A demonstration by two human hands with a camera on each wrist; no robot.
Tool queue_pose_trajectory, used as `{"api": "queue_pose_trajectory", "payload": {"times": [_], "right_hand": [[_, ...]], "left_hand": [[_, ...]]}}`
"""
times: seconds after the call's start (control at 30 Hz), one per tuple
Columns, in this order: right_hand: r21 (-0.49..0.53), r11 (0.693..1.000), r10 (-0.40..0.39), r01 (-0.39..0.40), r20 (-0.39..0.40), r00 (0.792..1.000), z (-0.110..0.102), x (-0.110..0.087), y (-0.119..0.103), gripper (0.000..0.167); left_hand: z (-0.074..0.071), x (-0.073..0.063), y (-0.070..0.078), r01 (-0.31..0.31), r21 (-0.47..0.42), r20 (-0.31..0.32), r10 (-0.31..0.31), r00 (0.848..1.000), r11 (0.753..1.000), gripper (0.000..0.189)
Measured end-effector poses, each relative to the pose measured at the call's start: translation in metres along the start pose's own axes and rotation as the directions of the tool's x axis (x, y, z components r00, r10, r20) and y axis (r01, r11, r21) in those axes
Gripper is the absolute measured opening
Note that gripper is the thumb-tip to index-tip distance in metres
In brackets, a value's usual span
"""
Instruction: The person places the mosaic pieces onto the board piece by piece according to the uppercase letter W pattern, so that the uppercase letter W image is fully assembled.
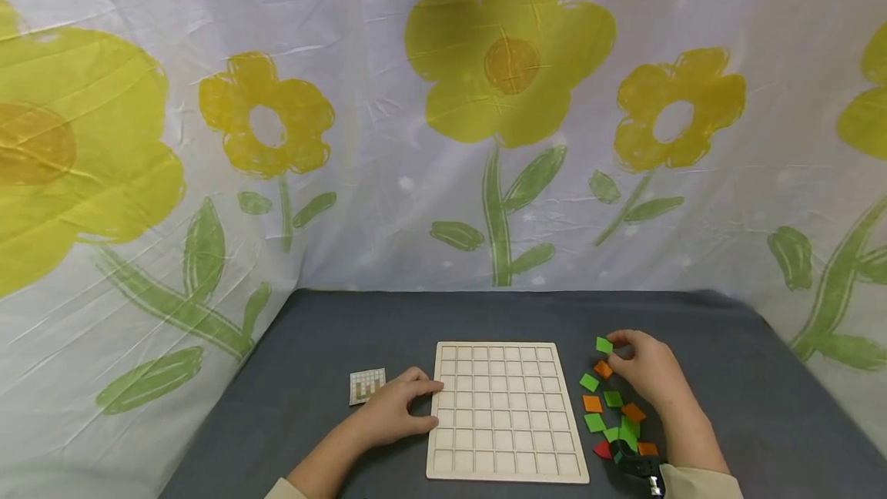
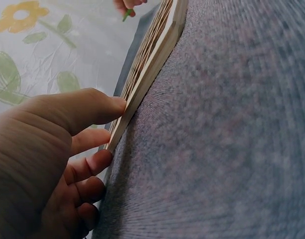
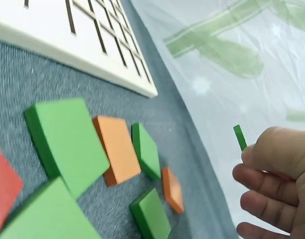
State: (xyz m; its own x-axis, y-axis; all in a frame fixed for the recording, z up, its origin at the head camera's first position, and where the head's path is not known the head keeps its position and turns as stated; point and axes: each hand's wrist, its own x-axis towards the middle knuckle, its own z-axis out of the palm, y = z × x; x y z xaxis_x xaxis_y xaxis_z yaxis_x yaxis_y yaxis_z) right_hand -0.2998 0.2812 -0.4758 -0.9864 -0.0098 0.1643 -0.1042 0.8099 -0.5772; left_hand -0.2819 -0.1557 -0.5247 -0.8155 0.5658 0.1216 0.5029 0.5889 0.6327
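Green tile (image 1: 604, 345) — between right fingers (image 3: 256, 178)

On the dark grey fabric-covered worktop (image 1: 312, 353) lies a pale rectangular wooden grid board (image 1: 502, 400). Left of it sits a small square printed card (image 1: 367, 386). Right lie green square tiles (image 1: 594, 423) among orange square tiles (image 1: 592, 404), a red tile (image 1: 600, 450) nearer the front. Behind hangs white flower-printed fabric (image 1: 374, 114).

The left hand (image 1: 395, 413) is pointing its thumb (image 2: 87, 107) rightward, its other fingers (image 2: 87, 167) bending loosely. Farther off, the right hand (image 1: 650, 366) is pinching; its forearm (image 1: 693, 437) is slanting toward the far left.
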Motion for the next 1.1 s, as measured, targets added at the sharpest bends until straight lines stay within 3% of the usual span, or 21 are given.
{"api": "queue_pose_trajectory", "payload": {"times": [0.33,0.63,1.1], "right_hand": [[0.035,0.998,-0.052,0.050,0.047,0.998,0.003,-0.002,-0.018,0.035],[-0.012,0.975,-0.221,0.221,0.033,0.975,0.009,0.000,-0.039,0.027],[-0.020,0.969,-0.237,0.244,0.176,0.955,0.035,0.000,-0.053,0.023]], "left_hand": [[0.002,0.003,0.000,0.005,0.000,-0.001,-0.005,1.000,1.000,0.050],[0.000,0.007,0.003,0.026,0.034,-0.002,-0.026,1.000,0.999,0.047],[0.002,0.004,0.000,0.027,0.045,0.004,-0.027,1.000,0.999,0.047]]}}
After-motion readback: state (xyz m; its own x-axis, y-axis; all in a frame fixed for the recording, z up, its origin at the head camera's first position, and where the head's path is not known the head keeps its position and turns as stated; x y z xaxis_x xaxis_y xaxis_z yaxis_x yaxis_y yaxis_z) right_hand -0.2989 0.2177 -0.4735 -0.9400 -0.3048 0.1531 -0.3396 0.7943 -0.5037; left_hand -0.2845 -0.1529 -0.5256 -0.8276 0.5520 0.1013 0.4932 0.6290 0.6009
